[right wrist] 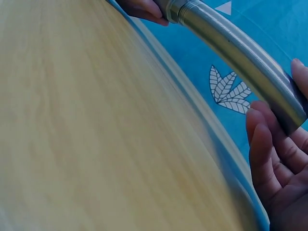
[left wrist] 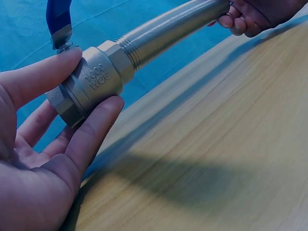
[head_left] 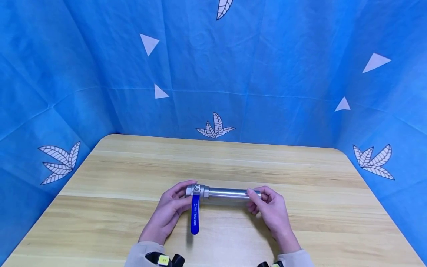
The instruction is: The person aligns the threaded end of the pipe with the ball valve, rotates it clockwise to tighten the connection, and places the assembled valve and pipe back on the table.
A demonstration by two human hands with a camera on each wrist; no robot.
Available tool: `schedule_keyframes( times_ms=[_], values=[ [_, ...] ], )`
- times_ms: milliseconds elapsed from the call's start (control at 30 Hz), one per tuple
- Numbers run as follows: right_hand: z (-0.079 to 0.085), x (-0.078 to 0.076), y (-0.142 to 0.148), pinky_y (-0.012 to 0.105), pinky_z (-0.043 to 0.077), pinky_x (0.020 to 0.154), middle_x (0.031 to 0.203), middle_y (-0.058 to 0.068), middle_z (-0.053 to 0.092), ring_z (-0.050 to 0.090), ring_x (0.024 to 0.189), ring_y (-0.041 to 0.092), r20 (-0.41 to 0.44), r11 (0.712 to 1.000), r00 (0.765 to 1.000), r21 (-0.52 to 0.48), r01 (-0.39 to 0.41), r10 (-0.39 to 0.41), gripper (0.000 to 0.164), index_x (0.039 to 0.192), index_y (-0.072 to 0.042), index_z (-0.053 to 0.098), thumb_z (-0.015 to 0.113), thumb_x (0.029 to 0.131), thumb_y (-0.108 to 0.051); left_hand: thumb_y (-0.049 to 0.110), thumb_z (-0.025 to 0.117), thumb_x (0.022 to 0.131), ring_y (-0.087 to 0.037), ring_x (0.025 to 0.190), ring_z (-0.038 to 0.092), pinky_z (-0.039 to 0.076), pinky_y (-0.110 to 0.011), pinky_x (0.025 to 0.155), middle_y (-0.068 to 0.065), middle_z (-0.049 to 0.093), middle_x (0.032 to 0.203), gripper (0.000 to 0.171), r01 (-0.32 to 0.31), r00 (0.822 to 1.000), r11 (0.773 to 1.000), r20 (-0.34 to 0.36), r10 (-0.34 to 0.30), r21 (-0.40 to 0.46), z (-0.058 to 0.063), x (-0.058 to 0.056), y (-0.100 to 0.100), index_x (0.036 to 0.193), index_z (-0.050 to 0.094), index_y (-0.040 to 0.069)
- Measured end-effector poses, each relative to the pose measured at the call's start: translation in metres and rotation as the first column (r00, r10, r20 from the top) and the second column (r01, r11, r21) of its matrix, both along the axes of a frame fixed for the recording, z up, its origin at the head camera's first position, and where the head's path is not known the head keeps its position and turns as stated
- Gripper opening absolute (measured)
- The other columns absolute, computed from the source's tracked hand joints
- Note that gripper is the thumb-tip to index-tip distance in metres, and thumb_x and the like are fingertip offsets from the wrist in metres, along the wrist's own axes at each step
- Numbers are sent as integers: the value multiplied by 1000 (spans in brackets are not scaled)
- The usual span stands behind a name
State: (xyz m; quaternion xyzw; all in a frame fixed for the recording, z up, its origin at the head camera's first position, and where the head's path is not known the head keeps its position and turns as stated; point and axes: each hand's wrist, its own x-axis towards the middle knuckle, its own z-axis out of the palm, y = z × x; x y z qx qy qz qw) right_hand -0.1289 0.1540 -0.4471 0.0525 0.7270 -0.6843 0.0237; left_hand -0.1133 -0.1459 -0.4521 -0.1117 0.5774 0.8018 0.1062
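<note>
My left hand (head_left: 168,209) grips a metal ball valve (left wrist: 94,79) by its body, thumb on top and fingers underneath. The valve's blue lever handle (head_left: 195,215) points toward me, across the line of the pipe. A smooth metal pipe (head_left: 227,193) runs from the valve's right end, with some thread (left wrist: 129,53) showing at the joint. At the pipe's far right end my right hand (head_left: 271,209) pinches it between thumb and fingers. Valve and pipe are held up above the table, roughly level, casting a shadow on the wood.
The wooden table (head_left: 133,163) spreads out under both hands, with rounded far corners. Blue cloth (head_left: 213,66) printed with white leaves and triangles hangs behind it and on both sides. Dark wrist straps (head_left: 155,257) sit over light sleeves.
</note>
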Motion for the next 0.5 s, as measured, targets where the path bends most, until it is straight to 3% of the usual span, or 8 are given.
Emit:
schedule_keyframes(
  times_ms=[100,267,500],
  values=[
    [0,1,1,30,63,62,78,7,76,71,64,19,-16,999,999,-4,-47,47,25,117,1,70,78,98,-12,-3,74,89,-19,110,70,60,-29,90,-5,72,132,58,1,1000,1000,4,-1,2,0,0,0,145,64,10],
    [0,1,6,34,67,67,94,0,80,75,71,19,-70,985,984,-36,-167,164,53,138,4,60,82,89,1,-3,72,91,-19,110,71,61,-29,91,-5,71,135,58,-10,1000,1000,5,10,16,2,1,-1,146,63,10],
    [1,2,7,34,68,78,100,-2,81,77,83,17,-84,986,983,-26,-166,163,50,128,4,63,86,84,3,-4,70,93,-19,113,73,63,-32,97,-8,69,139,58,-19,1000,999,-7,19,35,4,2,-1,149,61,9]
  ],
)
